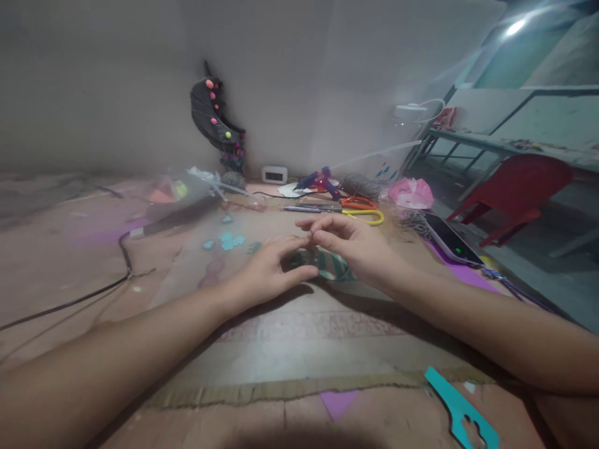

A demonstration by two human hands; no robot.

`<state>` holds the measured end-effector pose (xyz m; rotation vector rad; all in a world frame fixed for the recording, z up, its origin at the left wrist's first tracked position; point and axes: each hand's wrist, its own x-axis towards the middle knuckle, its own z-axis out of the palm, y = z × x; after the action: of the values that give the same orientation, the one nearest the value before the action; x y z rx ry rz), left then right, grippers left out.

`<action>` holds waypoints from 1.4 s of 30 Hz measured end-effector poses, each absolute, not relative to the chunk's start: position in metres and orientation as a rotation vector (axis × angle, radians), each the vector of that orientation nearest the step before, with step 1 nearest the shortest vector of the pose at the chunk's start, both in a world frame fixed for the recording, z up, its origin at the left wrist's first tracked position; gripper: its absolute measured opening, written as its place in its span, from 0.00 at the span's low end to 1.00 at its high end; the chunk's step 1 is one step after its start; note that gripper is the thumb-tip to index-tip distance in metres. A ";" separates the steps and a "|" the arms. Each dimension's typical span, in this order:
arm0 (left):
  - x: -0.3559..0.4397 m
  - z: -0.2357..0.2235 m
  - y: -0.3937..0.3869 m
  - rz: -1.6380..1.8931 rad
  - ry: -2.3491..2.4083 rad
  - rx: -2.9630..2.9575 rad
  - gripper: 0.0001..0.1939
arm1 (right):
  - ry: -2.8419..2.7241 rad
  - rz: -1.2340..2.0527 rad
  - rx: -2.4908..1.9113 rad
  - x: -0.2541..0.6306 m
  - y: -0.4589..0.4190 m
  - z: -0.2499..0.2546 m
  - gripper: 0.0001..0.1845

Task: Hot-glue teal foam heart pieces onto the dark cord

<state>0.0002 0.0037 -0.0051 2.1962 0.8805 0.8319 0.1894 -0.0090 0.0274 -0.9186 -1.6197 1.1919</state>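
Note:
My left hand (276, 265) is over the middle of the board, its thumb stretched out and apart from the fingers. Its fingertips meet those of my right hand (355, 243), whose thumb and index finger are pinched together. Anything in that pinch is too small or hidden to make out. Partly covered beneath both hands lies a green-and-white striped thing (333, 265); its kind is unclear. Just beyond the hands are scissors (362, 213) with yellow and orange handles. Several turquoise cut-out pieces (230, 241) lie left of my left hand.
A glue gun (321, 182) and a small white clock (274, 174) stand near the wall. A black crescent decoration (210, 115) leans there. At right are a phone (453, 238) and a pink bag (410, 193). A turquoise sheet with a cut-out (456, 405) lies in front; a cable (125, 249) runs left.

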 end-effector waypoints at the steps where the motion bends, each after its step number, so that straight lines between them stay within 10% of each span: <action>1: 0.000 -0.005 0.004 0.845 0.850 2.209 0.17 | -1.629 1.206 -0.913 0.187 -0.009 0.027 0.10; 13: -0.001 -0.002 0.009 1.085 0.924 1.911 0.14 | -1.999 1.009 -1.080 0.193 0.006 0.007 0.24; 18: -0.002 -0.002 0.010 1.095 1.063 1.809 0.16 | -2.195 0.952 -1.238 0.194 0.003 0.011 0.08; 42: -0.002 -0.003 0.013 1.019 1.225 1.549 0.12 | -2.626 0.500 -1.758 0.309 0.053 0.083 0.19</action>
<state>-0.0025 0.0128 -0.0028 1.5488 1.2250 1.0188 0.3087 0.0531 0.0834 -1.7584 -2.6263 0.5002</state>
